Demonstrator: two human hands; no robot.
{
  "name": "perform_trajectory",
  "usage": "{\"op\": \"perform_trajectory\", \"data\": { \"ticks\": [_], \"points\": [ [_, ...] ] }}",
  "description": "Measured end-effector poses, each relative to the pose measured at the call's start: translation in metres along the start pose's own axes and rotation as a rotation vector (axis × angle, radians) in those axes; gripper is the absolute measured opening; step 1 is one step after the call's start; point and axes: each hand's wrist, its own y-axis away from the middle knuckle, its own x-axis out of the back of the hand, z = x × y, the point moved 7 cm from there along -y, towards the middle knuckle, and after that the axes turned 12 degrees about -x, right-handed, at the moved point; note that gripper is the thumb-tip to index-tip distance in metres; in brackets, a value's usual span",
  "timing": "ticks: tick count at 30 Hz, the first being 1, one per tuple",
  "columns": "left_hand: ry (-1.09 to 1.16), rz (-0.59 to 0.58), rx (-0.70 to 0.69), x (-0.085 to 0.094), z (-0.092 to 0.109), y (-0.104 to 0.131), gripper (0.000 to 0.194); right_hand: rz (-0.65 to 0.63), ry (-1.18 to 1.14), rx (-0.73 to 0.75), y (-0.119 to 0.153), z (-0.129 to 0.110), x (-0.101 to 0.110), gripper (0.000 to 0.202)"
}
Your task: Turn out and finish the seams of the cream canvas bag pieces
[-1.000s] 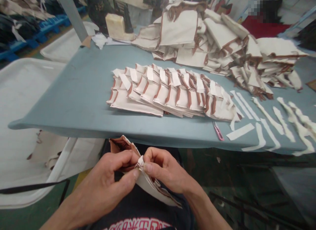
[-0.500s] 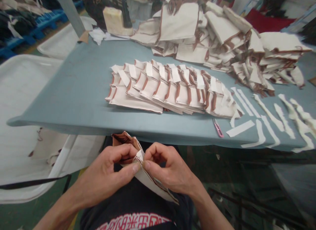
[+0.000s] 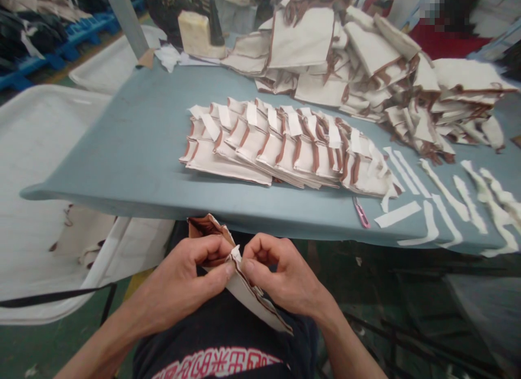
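Note:
Above my lap, in front of the table edge, I hold a cream fabric piece with brown trim (image 3: 254, 307), which looks like a small bag or pouch. Its brown inner side shows at the upper left end. My left hand (image 3: 199, 273) is closed, thumb and fingers pinching the trimmed edge near a small white bit. Right beside it, my right hand (image 3: 280, 273) is closed on the same edge, fingertips curled. The fingertips hide part of the edge between them. A row of similar overlapping bags (image 3: 260, 145) lies on the table beyond my hands.
The blue-grey table (image 3: 122, 134) bears a heap of cream bags (image 3: 303, 39) at the back. A small pink-handled cutter (image 3: 361, 212) lies near the front edge, beside white strips (image 3: 398, 214). White tubs (image 3: 36, 129) stand on the left.
The view has shifted slightly, so the table appears a little further right. Both hands keep hold of the fabric edge, with a small movement of the right fingers.

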Motion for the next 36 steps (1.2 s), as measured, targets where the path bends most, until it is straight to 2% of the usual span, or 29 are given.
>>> {"op": "perform_trajectory", "data": {
  "ticks": [4, 8, 11, 20, 23, 27, 29, 32, 36],
  "points": [
    [-0.07, -0.002, -0.01, 0.0, 0.005, -0.002, 0.023, 0.074, 0.115, 0.062, 0.002, -0.012, 0.005, 0.019],
    [-0.141, 0.003, -0.036, 0.001, 0.009, -0.005, 0.027, 0.165, 0.366, 0.169, 0.009, -0.026, 0.009, 0.014],
    [-0.14, -0.016, -0.027, -0.001, 0.009, -0.006, 0.027, 0.169, 0.523, 0.247, 0.016, -0.034, 0.01, 0.008],
    [-0.132, -0.036, -0.044, -0.004, 0.006, -0.007, 0.025, 0.172, 0.795, 0.339, 0.018, -0.051, 0.011, 0.013],
    [-0.144, -0.033, -0.042, -0.002, 0.003, -0.007, 0.027, 0.15, 0.7, 0.267, 0.012, -0.048, 0.014, 0.013],
    [-0.125, -0.041, -0.009, -0.002, 0.001, -0.007, 0.03, -0.016, 0.304, 0.064, -0.003, -0.024, 0.014, 0.011],
    [-0.077, -0.046, 0.018, -0.002, 0.0, -0.007, 0.03, -0.059, 0.156, -0.013, -0.008, -0.011, 0.013, 0.012],
    [-0.003, -0.056, 0.059, -0.003, -0.003, -0.006, 0.028, -0.067, 0.067, -0.068, -0.011, -0.001, 0.01, 0.015],
    [0.027, -0.059, 0.07, -0.003, -0.003, -0.007, 0.028, -0.061, 0.033, -0.09, -0.011, 0.0, 0.008, 0.018]
  ]
}}
